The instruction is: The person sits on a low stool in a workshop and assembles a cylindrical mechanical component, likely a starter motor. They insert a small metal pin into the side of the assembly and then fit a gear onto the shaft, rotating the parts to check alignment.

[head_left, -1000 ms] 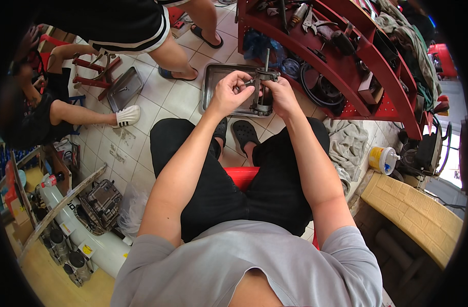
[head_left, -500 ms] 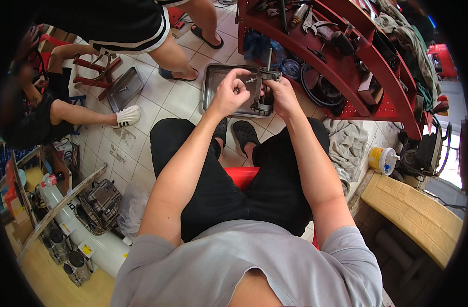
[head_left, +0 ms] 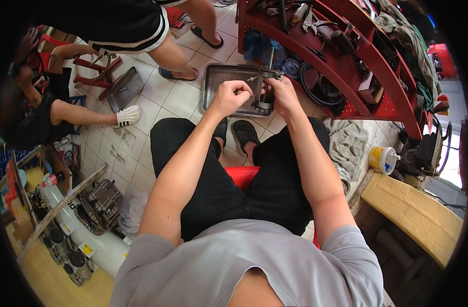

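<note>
My right hand grips a dark metal mechanical assembly by its right side. It has an upright frame, a round toothed or notched lower end and a thin rod rising from its top. A small bolt-like piece sticks out from its left side. Just left of the assembly, my left hand is closed, thumb and fingers drawn together; whatever lies between them, if anything, is too small to see. Under both hands, a shallow metal tray rests on the tiled floor.
A red workbench with tools stands ahead on the right. Two other people are on the left, one standing, one seated near a second tray. Grey cloths and a white bucket lie to my right; a white tank is lower left.
My left hand has dropped slightly, and its raised index finger has curled in toward the thumb. My right hand keeps the metal assembly in nearly the same place.
</note>
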### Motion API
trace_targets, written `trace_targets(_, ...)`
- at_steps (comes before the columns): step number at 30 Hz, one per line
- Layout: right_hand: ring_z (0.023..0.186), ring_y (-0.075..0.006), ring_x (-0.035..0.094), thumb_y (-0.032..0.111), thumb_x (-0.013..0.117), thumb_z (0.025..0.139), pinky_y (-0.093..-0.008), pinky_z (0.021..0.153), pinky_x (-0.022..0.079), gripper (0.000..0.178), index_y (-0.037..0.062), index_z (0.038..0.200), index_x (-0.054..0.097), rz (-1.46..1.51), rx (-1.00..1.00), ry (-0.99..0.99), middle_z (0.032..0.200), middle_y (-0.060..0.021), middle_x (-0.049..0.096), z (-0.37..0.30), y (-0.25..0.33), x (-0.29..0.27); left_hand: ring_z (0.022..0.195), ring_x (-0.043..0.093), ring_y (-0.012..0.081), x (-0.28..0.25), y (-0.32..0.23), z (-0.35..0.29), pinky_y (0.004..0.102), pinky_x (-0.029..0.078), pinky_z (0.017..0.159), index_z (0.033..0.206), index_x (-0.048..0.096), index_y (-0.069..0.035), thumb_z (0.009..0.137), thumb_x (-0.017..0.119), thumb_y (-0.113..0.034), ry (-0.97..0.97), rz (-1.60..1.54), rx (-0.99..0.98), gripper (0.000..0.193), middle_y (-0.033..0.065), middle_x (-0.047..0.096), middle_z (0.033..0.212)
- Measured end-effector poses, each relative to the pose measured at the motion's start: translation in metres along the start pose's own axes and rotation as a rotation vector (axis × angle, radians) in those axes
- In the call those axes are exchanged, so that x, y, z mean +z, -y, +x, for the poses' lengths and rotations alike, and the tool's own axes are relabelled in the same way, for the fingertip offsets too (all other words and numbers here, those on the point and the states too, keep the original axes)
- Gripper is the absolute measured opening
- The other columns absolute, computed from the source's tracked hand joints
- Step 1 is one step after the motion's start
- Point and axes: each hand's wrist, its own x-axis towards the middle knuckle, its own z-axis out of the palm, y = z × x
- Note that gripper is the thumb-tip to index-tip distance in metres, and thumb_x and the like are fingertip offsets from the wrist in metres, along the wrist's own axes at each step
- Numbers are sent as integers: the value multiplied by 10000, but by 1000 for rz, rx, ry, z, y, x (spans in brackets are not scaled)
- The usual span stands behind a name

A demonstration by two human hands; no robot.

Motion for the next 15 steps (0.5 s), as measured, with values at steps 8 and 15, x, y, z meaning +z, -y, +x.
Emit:
trace_targets(8,549,-100,563,93,589,838,-219,525,425,114,1,779,624,-6,-18,-3,667,-39,613,0,0,1,590,387,25,3,1,0,203,325,553,883,626,-10,769,539,-32,6,-105,4,144,-63,442,621)
trace_targets(15,562,-98,562,87,584,840,-227,543,438,121,-3,771,626,10,-19,3,680,-36,616,-1,3,3,557,353,19,3,-2,0,191,286,530,927,615,-11,769,537,-5,-57,-213,29,176,-82,391,615)
